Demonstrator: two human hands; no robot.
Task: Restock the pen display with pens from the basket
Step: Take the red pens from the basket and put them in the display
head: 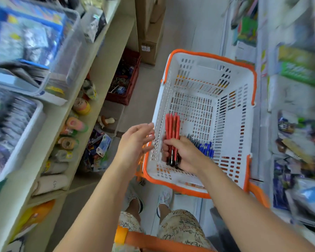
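A white basket with an orange rim (231, 128) stands on the floor in the aisle. My right hand (185, 154) is inside it and grips a bunch of red pens (172, 127) that point away from me. Several blue pens (206, 149) lie on the basket's floor just right of that hand. My left hand (135, 140) hovers at the basket's left wall with fingers relaxed, holding nothing. No pen display shows clearly in this view.
Shelves on the left (65, 124) carry clear bins and rolls of tape (75, 124). A dark red crate (127, 77) sits on the floor beyond. Blurred packaged goods fill the right shelves (295, 124). My feet (149, 199) stand just below the basket.
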